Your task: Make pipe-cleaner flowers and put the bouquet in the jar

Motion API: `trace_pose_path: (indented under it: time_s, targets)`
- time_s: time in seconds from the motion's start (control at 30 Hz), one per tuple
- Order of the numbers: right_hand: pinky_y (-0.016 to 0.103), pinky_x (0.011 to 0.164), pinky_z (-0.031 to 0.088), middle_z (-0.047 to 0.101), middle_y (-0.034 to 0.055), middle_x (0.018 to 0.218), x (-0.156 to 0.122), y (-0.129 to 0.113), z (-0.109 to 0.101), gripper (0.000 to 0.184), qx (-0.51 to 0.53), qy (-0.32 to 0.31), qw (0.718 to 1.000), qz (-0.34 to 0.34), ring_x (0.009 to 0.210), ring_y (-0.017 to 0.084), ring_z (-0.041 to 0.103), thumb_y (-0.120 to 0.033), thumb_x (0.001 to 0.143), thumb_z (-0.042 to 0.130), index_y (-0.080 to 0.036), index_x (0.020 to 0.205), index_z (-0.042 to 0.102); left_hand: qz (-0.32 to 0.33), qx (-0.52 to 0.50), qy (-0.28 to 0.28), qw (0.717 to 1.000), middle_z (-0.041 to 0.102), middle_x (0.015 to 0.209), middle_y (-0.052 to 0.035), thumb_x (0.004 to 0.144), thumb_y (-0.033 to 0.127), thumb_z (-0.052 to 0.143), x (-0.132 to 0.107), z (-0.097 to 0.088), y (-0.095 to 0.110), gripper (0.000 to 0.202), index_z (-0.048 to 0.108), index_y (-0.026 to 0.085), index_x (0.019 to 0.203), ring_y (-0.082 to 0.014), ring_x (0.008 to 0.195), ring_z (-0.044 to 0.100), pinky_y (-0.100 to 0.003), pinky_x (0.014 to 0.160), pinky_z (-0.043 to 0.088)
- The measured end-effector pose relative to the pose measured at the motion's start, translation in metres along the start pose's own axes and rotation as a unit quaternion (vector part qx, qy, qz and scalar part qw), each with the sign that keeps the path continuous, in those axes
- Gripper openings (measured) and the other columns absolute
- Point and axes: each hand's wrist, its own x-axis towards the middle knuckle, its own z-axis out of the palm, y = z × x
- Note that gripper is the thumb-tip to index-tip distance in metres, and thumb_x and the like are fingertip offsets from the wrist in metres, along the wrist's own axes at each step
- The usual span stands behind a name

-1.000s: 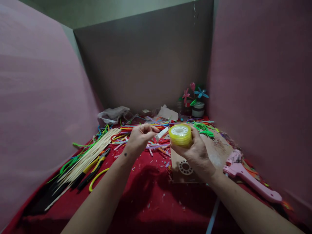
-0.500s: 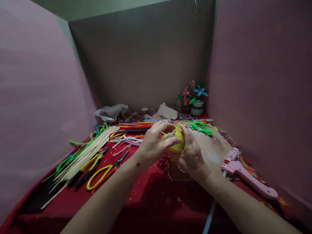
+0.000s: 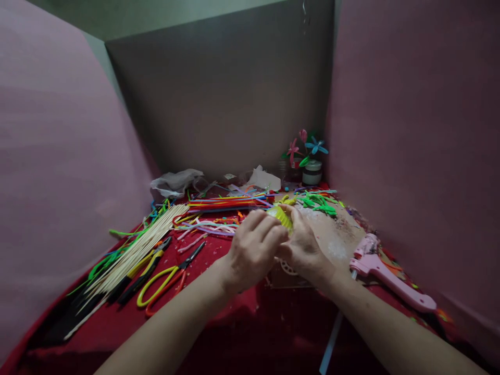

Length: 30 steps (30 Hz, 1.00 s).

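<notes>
A small yellow ridged cup-like piece [image 3: 282, 216] is held up over the middle of the table, its near side covered by my fingers. My right hand [image 3: 307, 247] grips it from the right, thumb and fingers wrapped round its side. My left hand [image 3: 255, 250] is closed against the piece's near left side, back of the hand towards me and fingers curled; its fingertips are hidden. Under my right hand a cardboard sheet [image 3: 332, 237] lies on the red cloth, with a white ring-shaped piece [image 3: 288, 268] partly showing.
To the left lie bamboo sticks [image 3: 136, 255], pliers [image 3: 150, 263] and scissors [image 3: 172, 278]. Pipe cleaners [image 3: 226, 203] spread behind my hands, with green pieces [image 3: 318, 202] farther right. A pink glue gun [image 3: 390, 276] rests at right. Pipe-cleaner flowers [image 3: 308, 148] stand at the back.
My left hand has turned over and lowered, its fingers now curled at the near side of the yellow piece. My right hand still grips it. The view has shifted slightly.
</notes>
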Motion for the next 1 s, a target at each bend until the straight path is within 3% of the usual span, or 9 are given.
trace_pose_path:
  time_s: [0.17, 0.3, 0.37, 0.43, 0.63, 1.0]
  targets:
    - [0.03, 0.062, 0.053, 0.063, 0.0044, 0.085, -0.001, -0.011, -0.001, 0.059, 0.112, -0.021, 0.99, 0.084, 0.07, 0.017, 0.061, -0.034, 0.062, 0.064, -0.015, 0.114, 0.045, -0.041, 0.032, 0.034, 0.998, 0.061, 0.075, -0.0049, 0.082, 0.012, 0.048, -0.016, 0.0, 0.011, 0.007, 0.052, 0.017, 0.078, -0.0157, 0.068, 0.049, -0.034, 0.069, 0.038]
    - [0.038, 0.077, 0.051, 0.06, 0.0109, 0.098, 0.0, -0.007, -0.005, 0.057, 0.026, 0.024, 0.999, 0.025, 0.086, 0.024, 0.06, -0.036, 0.062, 0.066, -0.013, 0.111, 0.046, -0.165, -0.068, 0.01, 0.984, 0.062, 0.071, -0.002, 0.084, 0.017, 0.048, -0.015, -0.007, 0.018, 0.007, 0.055, 0.017, 0.086, -0.0125, 0.065, 0.053, -0.028, 0.066, 0.042]
    - [0.04, 0.08, 0.05, 0.059, 0.0122, 0.101, 0.0, -0.004, -0.005, 0.056, -0.011, 0.032, 0.999, -0.004, 0.09, 0.025, 0.058, -0.036, 0.064, 0.065, -0.013, 0.111, 0.045, -0.24, -0.102, 0.019, 0.965, 0.062, 0.072, -0.001, 0.084, 0.021, 0.051, -0.009, -0.013, 0.014, 0.011, 0.056, 0.018, 0.094, -0.011, 0.064, 0.054, -0.024, 0.062, 0.043]
    - [0.042, 0.081, 0.049, 0.058, 0.0121, 0.102, -0.001, -0.002, -0.004, 0.055, -0.037, 0.031, 0.999, -0.023, 0.092, 0.026, 0.058, -0.034, 0.066, 0.065, -0.015, 0.114, 0.044, -0.276, -0.092, 0.016, 0.957, 0.061, 0.074, -0.0013, 0.081, 0.02, 0.054, -0.002, -0.019, 0.006, 0.009, 0.058, 0.018, 0.09, -0.0103, 0.064, 0.054, -0.023, 0.061, 0.043]
    - [0.045, 0.086, 0.047, 0.055, 0.014, 0.106, -0.005, 0.002, -0.003, 0.055, -0.092, 0.025, 0.991, -0.089, 0.098, 0.028, 0.055, -0.026, 0.07, 0.062, -0.015, 0.118, 0.039, -0.273, -0.086, -0.118, 0.951, 0.06, 0.075, -0.0026, 0.077, 0.014, 0.054, 0.008, -0.022, -0.011, 0.008, 0.062, 0.016, 0.079, -0.0106, 0.062, 0.052, -0.023, 0.058, 0.041]
    - [0.049, 0.091, 0.042, 0.052, 0.0164, 0.112, -0.008, 0.005, -0.003, 0.053, -0.13, -0.005, 0.984, -0.124, 0.105, 0.03, 0.05, -0.026, 0.074, 0.054, -0.013, 0.122, 0.037, -0.238, -0.009, -0.188, 0.953, 0.056, 0.066, -0.0011, 0.07, 0.009, 0.051, 0.008, -0.022, -0.012, 0.008, 0.056, 0.015, 0.069, -0.0104, 0.056, 0.047, -0.023, 0.052, 0.036]
